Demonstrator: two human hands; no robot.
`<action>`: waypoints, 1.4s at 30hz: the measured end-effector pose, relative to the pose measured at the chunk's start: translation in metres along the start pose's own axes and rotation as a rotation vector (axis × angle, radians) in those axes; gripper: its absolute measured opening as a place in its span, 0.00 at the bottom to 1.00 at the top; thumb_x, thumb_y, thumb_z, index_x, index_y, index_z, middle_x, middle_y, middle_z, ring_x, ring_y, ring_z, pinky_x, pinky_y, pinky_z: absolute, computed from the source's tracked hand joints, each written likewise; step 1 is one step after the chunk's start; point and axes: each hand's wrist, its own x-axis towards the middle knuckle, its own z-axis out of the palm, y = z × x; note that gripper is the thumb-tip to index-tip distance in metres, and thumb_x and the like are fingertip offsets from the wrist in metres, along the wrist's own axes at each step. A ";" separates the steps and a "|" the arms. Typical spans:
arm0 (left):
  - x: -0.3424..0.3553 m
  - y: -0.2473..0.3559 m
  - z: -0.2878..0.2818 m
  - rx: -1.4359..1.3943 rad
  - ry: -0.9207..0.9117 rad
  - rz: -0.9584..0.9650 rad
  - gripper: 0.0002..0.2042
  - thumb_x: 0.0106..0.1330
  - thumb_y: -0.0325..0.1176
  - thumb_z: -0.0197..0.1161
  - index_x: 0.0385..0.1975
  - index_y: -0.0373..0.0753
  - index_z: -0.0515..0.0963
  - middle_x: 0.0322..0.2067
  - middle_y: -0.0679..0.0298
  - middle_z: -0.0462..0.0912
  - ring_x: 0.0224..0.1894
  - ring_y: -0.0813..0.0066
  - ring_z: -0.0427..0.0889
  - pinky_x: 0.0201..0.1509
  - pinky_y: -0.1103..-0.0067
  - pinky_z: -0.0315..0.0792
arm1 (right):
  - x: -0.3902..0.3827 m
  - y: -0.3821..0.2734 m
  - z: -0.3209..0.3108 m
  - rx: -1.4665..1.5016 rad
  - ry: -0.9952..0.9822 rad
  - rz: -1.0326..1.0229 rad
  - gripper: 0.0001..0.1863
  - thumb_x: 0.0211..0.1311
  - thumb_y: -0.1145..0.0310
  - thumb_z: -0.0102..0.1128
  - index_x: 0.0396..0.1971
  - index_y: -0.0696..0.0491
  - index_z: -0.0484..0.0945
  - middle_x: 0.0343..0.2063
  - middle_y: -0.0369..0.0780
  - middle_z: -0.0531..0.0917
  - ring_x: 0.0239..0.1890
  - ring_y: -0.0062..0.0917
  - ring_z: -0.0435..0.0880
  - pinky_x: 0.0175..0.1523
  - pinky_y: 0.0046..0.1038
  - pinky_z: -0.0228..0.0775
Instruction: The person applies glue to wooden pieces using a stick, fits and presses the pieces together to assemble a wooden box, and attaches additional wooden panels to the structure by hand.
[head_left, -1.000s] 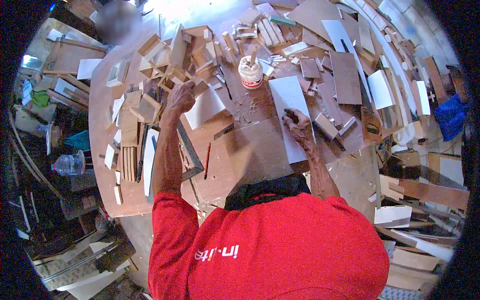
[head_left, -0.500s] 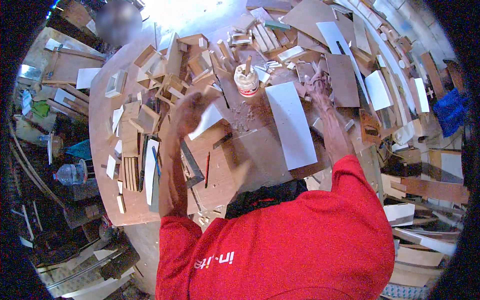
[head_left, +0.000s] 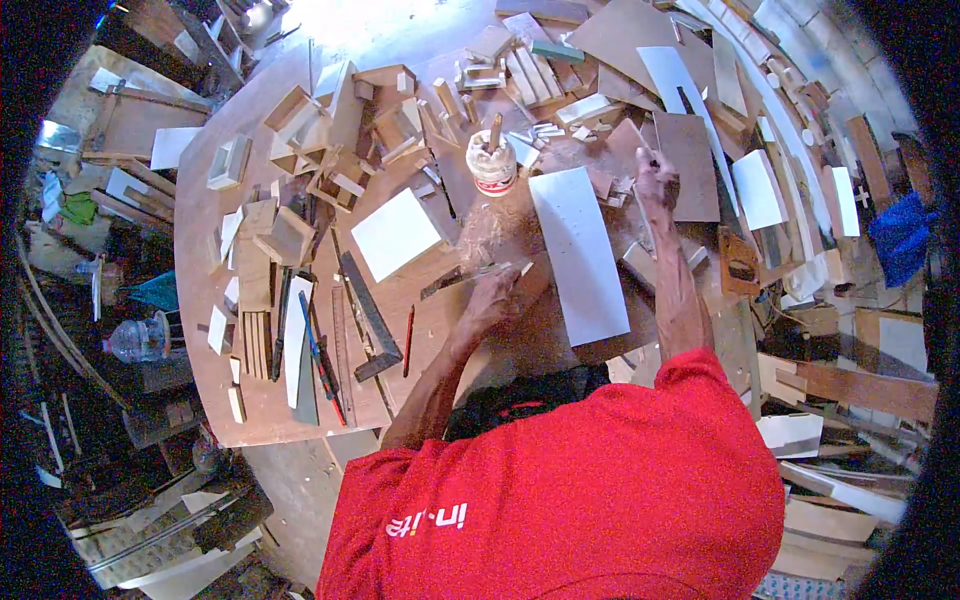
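A long white board [head_left: 578, 255] lies flat on the wooden table [head_left: 225, 410], right of its middle, one short end toward the near edge, between your two hands. Your left hand [head_left: 495, 295] is low over the table on the board's left side, close to a short dark strip [head_left: 442, 283]; its fingers are too dim to tell whether they are spread or pinching. Your right hand [head_left: 656, 180] is beyond the board toward the table's right edge, near a brown panel [head_left: 688, 165] and small wood offcuts [head_left: 603, 185]; its fingers are curled inward, though whether they grip anything cannot be told.

Past the board's far left corner stands a white tub [head_left: 492, 168] with a stick [head_left: 495, 132] poking up from it, loose shavings [head_left: 490, 230] spread on its near side. Toward the table's left edge lie a white panel [head_left: 393, 237], a dark square [head_left: 370, 318] and a red pencil [head_left: 409, 338], with a stack of wood strips [head_left: 258, 345] farther left. Open wooden boxes [head_left: 300, 130] crowd the far left part of the table, and a saw handle [head_left: 740, 262] shows at its right edge.
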 end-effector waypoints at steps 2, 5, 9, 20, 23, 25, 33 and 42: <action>-0.006 0.007 0.003 0.261 0.060 0.076 0.26 0.52 0.34 0.63 0.53 0.38 0.71 0.38 0.47 0.79 0.40 0.47 0.77 0.45 0.62 0.72 | -0.020 -0.004 -0.010 0.190 -0.003 0.116 0.21 0.59 0.53 0.58 0.38 0.58 0.80 0.30 0.41 0.82 0.32 0.27 0.78 0.39 0.31 0.70; -0.010 0.017 0.000 0.518 0.115 0.110 0.28 0.52 0.35 0.64 0.55 0.39 0.69 0.37 0.47 0.78 0.40 0.45 0.76 0.46 0.62 0.72 | -0.066 -0.021 -0.029 0.370 -0.058 0.211 0.22 0.59 0.50 0.60 0.33 0.58 0.81 0.26 0.38 0.81 0.29 0.23 0.74 0.37 0.30 0.67; -0.007 0.033 -0.002 0.732 0.322 0.272 0.28 0.56 0.38 0.65 0.57 0.40 0.66 0.36 0.51 0.79 0.40 0.53 0.79 0.42 0.65 0.75 | -0.137 -0.056 -0.027 0.651 -0.231 0.238 0.15 0.60 0.60 0.63 0.39 0.57 0.81 0.31 0.35 0.82 0.33 0.19 0.77 0.42 0.24 0.69; -0.014 0.090 -0.032 -0.660 0.399 -0.192 0.18 0.62 0.32 0.64 0.50 0.32 0.73 0.42 0.58 0.80 0.36 0.72 0.81 0.37 0.77 0.77 | -0.209 -0.116 0.003 0.665 -0.494 -0.032 0.15 0.59 0.69 0.63 0.44 0.59 0.77 0.35 0.38 0.83 0.36 0.19 0.81 0.43 0.23 0.74; -0.022 0.094 -0.035 -0.544 0.473 -0.130 0.19 0.62 0.29 0.63 0.53 0.35 0.73 0.42 0.60 0.81 0.35 0.73 0.80 0.38 0.78 0.76 | -0.215 -0.120 0.005 0.624 -0.506 0.020 0.17 0.58 0.71 0.64 0.47 0.58 0.75 0.36 0.37 0.83 0.34 0.20 0.82 0.42 0.23 0.75; -0.028 0.099 -0.035 -0.423 0.490 -0.061 0.20 0.61 0.27 0.63 0.55 0.36 0.72 0.41 0.61 0.82 0.34 0.73 0.80 0.39 0.79 0.75 | -0.218 -0.119 0.008 0.644 -0.514 0.043 0.17 0.58 0.71 0.64 0.47 0.58 0.75 0.35 0.37 0.83 0.34 0.21 0.82 0.42 0.23 0.76; -0.045 0.126 -0.031 -0.235 0.659 0.135 0.30 0.60 0.24 0.61 0.64 0.40 0.60 0.35 0.52 0.83 0.38 0.64 0.83 0.44 0.72 0.75 | -0.222 -0.112 0.017 0.978 -0.688 0.178 0.16 0.61 0.69 0.62 0.47 0.57 0.73 0.40 0.38 0.81 0.40 0.21 0.81 0.42 0.28 0.80; -0.044 0.138 -0.044 -0.245 0.552 0.241 0.32 0.58 0.29 0.65 0.63 0.37 0.59 0.35 0.54 0.82 0.37 0.66 0.82 0.43 0.73 0.75 | -0.232 -0.121 0.025 1.331 -0.860 0.471 0.18 0.62 0.66 0.60 0.50 0.55 0.71 0.41 0.38 0.81 0.41 0.25 0.82 0.41 0.28 0.80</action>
